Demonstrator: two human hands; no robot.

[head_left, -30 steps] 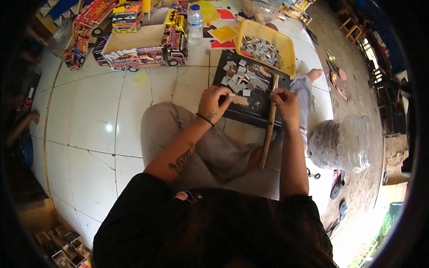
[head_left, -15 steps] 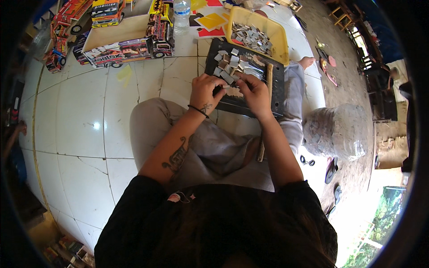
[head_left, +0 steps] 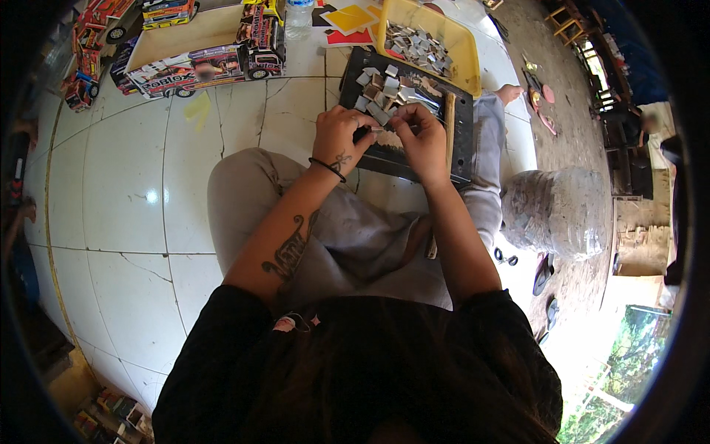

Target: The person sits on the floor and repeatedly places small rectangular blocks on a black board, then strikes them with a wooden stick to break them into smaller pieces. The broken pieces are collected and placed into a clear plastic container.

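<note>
Over a black board (head_left: 463, 152), my two hands work close together. My left hand (head_left: 340, 137) pinches a small flat piece (head_left: 376, 129) between thumb and fingers. The fingertips of my right hand (head_left: 423, 144) are pressed together just to the right of it; whatever they hold is too small to make out. Just beyond my fingers, a loose pile of small grey and brown square pieces (head_left: 381, 89) lies on the board. A wooden stick (head_left: 450, 126) runs along the board's right side, beside my right hand.
A yellow basin (head_left: 473, 55) of similar pieces stands behind the board. Coloured sheets (head_left: 350, 21) and a bottle (head_left: 300, 6) lie farther back. Toy trucks (head_left: 259, 44) stand at far left. A plastic-wrapped bundle (head_left: 555, 214) and scissors (head_left: 506, 257) are at right.
The view has shifted slightly, so the trucks and board sit higher. My hands stay together over the board, fingers still pinched, with only small finger movement.
</note>
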